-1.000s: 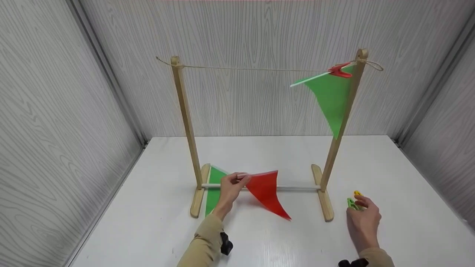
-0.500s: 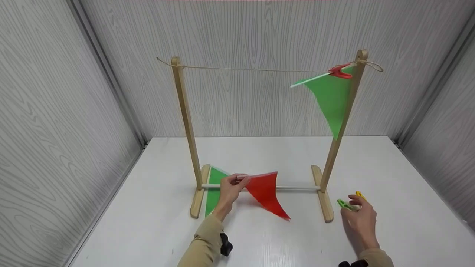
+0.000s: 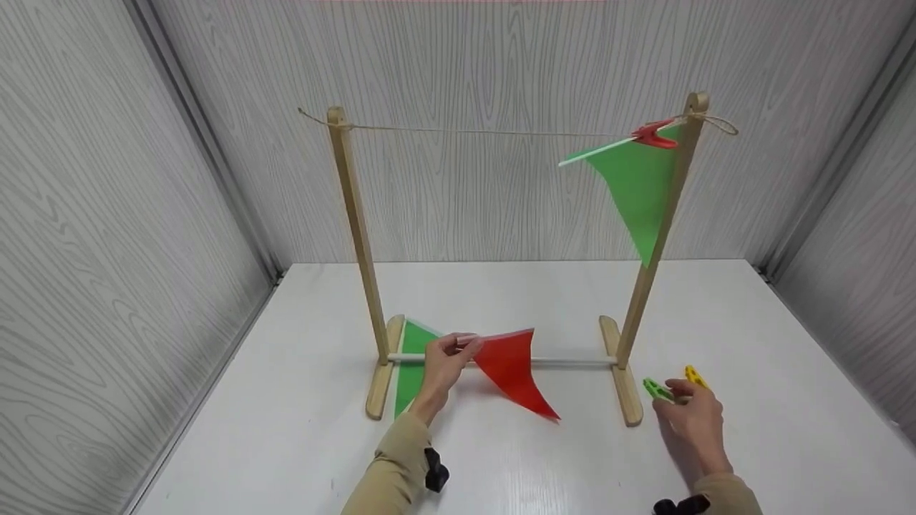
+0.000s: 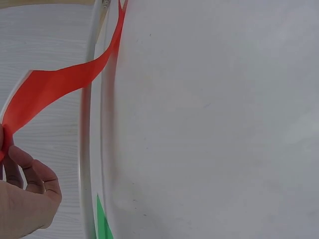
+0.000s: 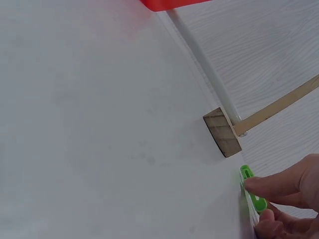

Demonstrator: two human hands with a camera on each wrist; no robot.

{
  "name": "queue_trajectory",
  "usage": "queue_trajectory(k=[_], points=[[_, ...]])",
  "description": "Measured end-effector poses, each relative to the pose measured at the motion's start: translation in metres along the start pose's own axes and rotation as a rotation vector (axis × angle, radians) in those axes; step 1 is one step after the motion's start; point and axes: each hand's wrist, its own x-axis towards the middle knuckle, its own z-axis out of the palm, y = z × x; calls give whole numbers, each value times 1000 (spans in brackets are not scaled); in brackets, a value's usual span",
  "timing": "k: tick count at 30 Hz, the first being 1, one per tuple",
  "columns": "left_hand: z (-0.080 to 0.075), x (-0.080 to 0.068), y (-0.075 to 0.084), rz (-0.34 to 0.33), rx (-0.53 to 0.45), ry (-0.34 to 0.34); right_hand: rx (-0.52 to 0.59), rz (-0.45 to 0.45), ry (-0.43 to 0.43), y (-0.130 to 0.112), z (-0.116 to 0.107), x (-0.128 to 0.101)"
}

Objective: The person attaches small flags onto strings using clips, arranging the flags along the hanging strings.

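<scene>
My left hand (image 3: 445, 368) pinches a red pennant (image 3: 509, 365) by the left end of its white top edge, and the pennant's tip hangs toward the right. In the left wrist view the red pennant (image 4: 55, 87) curves away from the fingertips. Beyond the stand's right foot, my right hand (image 3: 694, 418) holds a green clothespin (image 3: 657, 390) between thumb and fingers, just over the table. The green clothespin (image 5: 255, 191) also shows in the right wrist view. A yellow clothespin (image 3: 695, 376) lies just behind that hand, partly covered by it.
A wooden stand (image 3: 361, 236) carries a string (image 3: 465, 131) between two posts. From the string's right end hangs a green pennant (image 3: 637, 186), held by a red clothespin (image 3: 655, 134). Another green pennant (image 3: 409, 383) lies by the left foot. A white rod (image 3: 572, 362) joins the feet.
My right hand has shifted slightly left with the green clothespin, leaving more of the yellow one visible. The left hand and red pennant have hardly moved.
</scene>
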Motion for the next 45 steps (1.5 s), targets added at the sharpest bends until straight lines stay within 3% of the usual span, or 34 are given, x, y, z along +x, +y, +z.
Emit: queue_trajectory(k=[10,18,23,29,36,39,45], points=[[-2,-1,-2,-7,-20,2,267,6,54,-1,5,3],[-2,0,-1,12,-47,16,500,-74,98,-2,9,1],[-2,0,1,2,-31,27,667,-54,71,-6,9,0],[-3,0,3,18,-33,29,764,-23,78,-14,9,-1],[-3,0,3,30,-34,29,1284,-182,30,-21,14,-3],[-3,0,4,34,-41,33,1371,-218,0,-23,15,-4],[-2,-2,10,56,-80,29,1390,-268,-39,-29,15,-4]])
